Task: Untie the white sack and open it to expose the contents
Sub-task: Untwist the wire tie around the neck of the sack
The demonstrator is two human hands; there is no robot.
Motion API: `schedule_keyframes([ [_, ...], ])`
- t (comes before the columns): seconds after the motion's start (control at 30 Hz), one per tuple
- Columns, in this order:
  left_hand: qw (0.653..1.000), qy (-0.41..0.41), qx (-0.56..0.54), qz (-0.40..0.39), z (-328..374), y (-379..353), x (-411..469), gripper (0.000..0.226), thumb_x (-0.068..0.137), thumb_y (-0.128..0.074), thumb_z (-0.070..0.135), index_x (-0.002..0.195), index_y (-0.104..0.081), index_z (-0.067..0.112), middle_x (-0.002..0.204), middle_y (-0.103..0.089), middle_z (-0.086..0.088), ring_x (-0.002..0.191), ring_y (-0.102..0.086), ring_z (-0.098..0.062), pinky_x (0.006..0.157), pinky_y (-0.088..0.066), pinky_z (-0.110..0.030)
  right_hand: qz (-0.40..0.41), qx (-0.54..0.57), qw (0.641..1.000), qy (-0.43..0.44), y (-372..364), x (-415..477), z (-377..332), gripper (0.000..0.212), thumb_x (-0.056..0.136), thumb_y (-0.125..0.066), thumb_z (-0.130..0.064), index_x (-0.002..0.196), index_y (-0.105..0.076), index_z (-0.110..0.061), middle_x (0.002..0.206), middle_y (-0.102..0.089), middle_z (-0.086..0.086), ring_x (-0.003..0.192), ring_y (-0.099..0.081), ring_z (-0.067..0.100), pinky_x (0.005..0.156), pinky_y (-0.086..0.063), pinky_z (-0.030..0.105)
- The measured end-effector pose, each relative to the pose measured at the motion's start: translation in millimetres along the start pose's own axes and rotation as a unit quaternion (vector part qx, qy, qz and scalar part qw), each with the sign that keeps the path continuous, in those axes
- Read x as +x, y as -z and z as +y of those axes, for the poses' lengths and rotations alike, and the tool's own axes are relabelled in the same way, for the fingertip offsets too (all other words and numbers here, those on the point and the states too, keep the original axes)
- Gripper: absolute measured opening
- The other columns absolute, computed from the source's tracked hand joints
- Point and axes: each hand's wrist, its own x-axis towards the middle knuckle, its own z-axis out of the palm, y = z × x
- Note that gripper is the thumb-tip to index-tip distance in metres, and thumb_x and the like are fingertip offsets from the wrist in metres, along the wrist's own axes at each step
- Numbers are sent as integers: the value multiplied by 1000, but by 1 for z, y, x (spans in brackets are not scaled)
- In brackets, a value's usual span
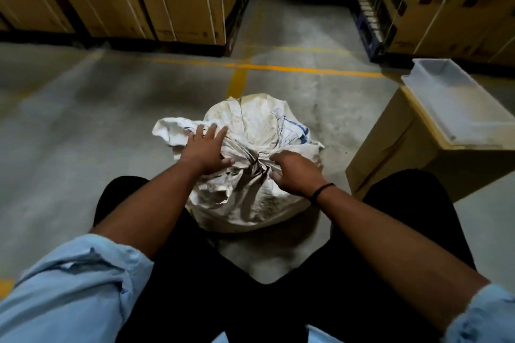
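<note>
The white sack (250, 164) sits on the floor between the person's knees, its neck knot (255, 161) still tied. The left hand (204, 149) lies flat and released on it; the right hand (295, 174) has curled fingers beside the knot, gripping nothing visible. Tugging the bunched fabric could tighten the knot or tip the sack.

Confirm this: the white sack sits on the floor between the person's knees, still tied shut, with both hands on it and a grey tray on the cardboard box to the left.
One thing is wrong: the grey tray sits on the cardboard box to the right, as the head view shows. The white sack is tied shut, with the left hand and right hand on it.
</note>
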Motion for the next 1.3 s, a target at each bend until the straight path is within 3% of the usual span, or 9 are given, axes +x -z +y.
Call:
schedule_keyframes([
  [0.3, 997, 9, -4, 82, 16, 4, 66, 71, 100, -44, 54, 160, -16, 27, 169, -8, -10, 154, 3, -42, 122, -2, -59, 25, 62, 996, -59, -26, 78, -5, 16, 84, -62, -36, 89, -60, -21, 96, -63, 3, 95, -62, 26, 67, -43, 31],
  [0.53, 996, 14, -14, 83, 23, 5, 95, 67, 99, -50, 49, 157, -24, 29, 168, -13, -9, 154, 2, -40, 122, -2, -60, 96, 147, 975, -137, -50, 96, -7, 17, 84, -60, -29, 96, -67, -19, 99, -67, 4, 98, -62, 26, 75, -52, 36],
  [0.73, 996, 23, -41, 77, 31, 23, 97, 63, 88, -67, 39, 146, -44, 30, 166, -20, -9, 154, -1, -39, 122, 1, -61, 102, 140, 974, -147, -51, 103, -1, 14, 84, -64, -33, 89, -69, -21, 92, -70, 0, 92, -65, 23, 66, -44, 30],
  [0.8, 991, 4, -19, 131, 41, 39, 88, 53, 83, -71, 34, 134, -57, 26, 160, -33, -10, 151, -16, -39, 121, -7, -59, 98, 124, 976, -147, -49, 105, 0, 15, 83, -63, -33, 87, -70, -21, 90, -71, 1, 90, -66, 24, 65, -45, 31],
  [0.87, 983, 0, -47, 180, 56, 59, 75, 34, 83, -69, 35, 115, -67, 23, 134, -57, -8, 129, -47, -34, 107, -39, -49, 103, 108, 978, -144, -48, 105, -1, 16, 84, -62, -33, 88, -70, -20, 89, -71, 2, 89, -66, 26, 65, -47, 32],
  [0.97, 993, 36, -104, 53, 76, 79, 50, 31, 75, -61, 42, 89, -66, 14, 94, -67, -9, 90, -66, -31, 72, -51, -35, 106, 105, 978, -144, -44, 106, -3, 14, 82, -62, -30, 84, -69, -17, 86, -71, 4, 86, -66, 28, 62, -43, 31],
  [1.07, 991, 46, -64, -111, 83, 58, 26, 34, 84, -61, 44, 99, -64, 13, 97, -62, -9, 97, -64, -29, 76, -50, -34, 109, 110, 977, -148, -38, 107, 1, 11, 79, -66, -29, 83, -72, -20, 85, -72, 0, 85, -66, 23, 65, -51, 32],
  [1.17, 989, 80, -71, -105, 70, 35, 23, 39, 86, -64, 42, 108, -65, 10, 114, -66, -15, 106, -65, -32, 80, -51, -35, 91, 113, 982, -125, -40, 105, 4, 8, 78, -67, -28, 79, -70, -21, 80, -70, -1, 82, -65, 21, 65, -53, 34],
  [1.3, 987, 93, -125, -49, 55, 33, 36, 38, 80, -70, 40, 101, -64, 9, 109, -69, -16, 104, -65, -34, 73, -48, -34, 21, 181, 978, -98, -30, 113, 6, 20, 85, -68, -36, 80, -65, -18, 80, -67, 1, 78, -62, 20, 69, -52, 36],
])
